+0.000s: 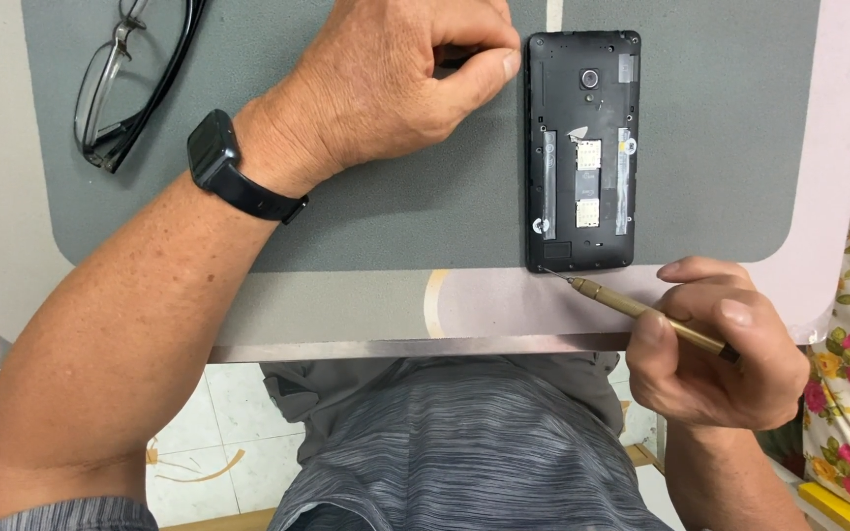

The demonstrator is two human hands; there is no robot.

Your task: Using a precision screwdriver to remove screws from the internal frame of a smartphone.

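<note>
A: Phone [582, 152], back cover off, face down on grey mat [395, 211] at far right of bench [346, 310]. Card slots and camera lens exposed.

B: Hands?

A: Left hand [395, 93] curled loosely, thumb tip pressed against phone's left edge near top. Right hand [715, 339] pinching brass-coloured screwdriver [651, 317] between thumb and fingers, pen-style. Tip at phone's lower left corner.

B: Tip seated in a screw?

A: Cannot tell; too small. Appears to touch corner.

B: Advice for this step?

A: Judgement only: keep shaft closer to upright over screw head, press lightly down while turning, brace phone firmly with left thumb against sliding. Slanted approach risks slipping across frame.

B: Elsewhere?

A: Glasses [130, 84] folded at mat's far left, well apart. Black wristwatch [218, 157] on left wrist.
</note>
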